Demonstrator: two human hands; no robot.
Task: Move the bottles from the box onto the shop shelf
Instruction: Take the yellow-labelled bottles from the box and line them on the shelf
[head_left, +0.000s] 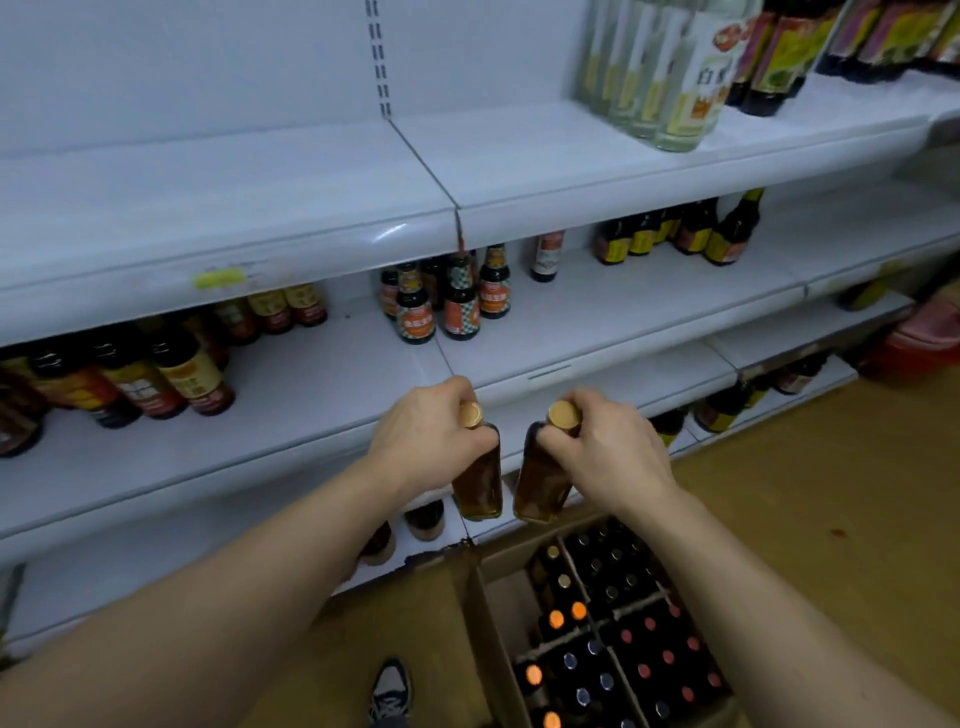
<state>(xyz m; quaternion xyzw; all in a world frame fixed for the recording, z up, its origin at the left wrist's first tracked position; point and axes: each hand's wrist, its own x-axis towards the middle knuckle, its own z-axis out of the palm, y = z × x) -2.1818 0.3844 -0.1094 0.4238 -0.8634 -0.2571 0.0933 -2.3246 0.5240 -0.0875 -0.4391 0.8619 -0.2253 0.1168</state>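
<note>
My left hand (423, 439) grips the neck of an amber bottle (479, 480) with a gold cap. My right hand (608, 449) grips the neck of a second amber bottle (540, 486) with a gold cap. Both bottles hang side by side in the air, in front of the middle shelf's (597, 317) front edge and above the cardboard box (480, 618). The box stands on the floor at the lower right, holding several bottles (639, 649) with red, blue, orange and dark caps, set between dividers.
The middle shelf carries dark sauce bottles (156, 374) at the left, a small group (447, 301) at the centre and more (675, 234) at the right. Tall clear bottles (660, 78) stand on the top shelf. A lower shelf (208, 525) holds a few bottles. My shoe (390, 693) is beside the box.
</note>
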